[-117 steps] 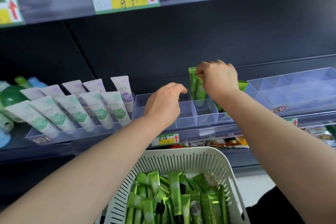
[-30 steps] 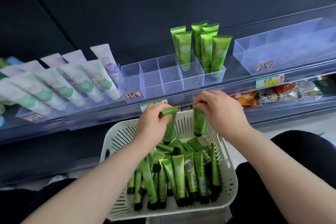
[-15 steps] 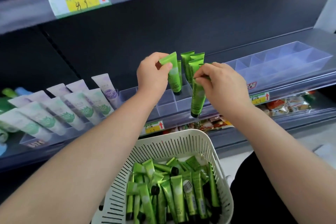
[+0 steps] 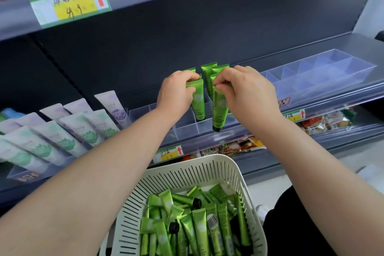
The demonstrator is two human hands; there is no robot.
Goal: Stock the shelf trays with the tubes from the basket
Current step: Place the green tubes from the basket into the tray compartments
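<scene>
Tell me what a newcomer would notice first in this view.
Mid-frame, the left hand and the right hand each pinch a tube by its flat end: a green tube and a second green tube, both cap down over the divided clear tray on the shelf. Below them, the white basket holds a bright heap of loose green tubes. Rows of pale tubes stand at the left.

shelf [image 4: 342,43] — dark grey | on it: left tray [image 4: 18,172], middle tray [image 4: 187,129], right tray [image 4: 324,81] — clear plastic
</scene>
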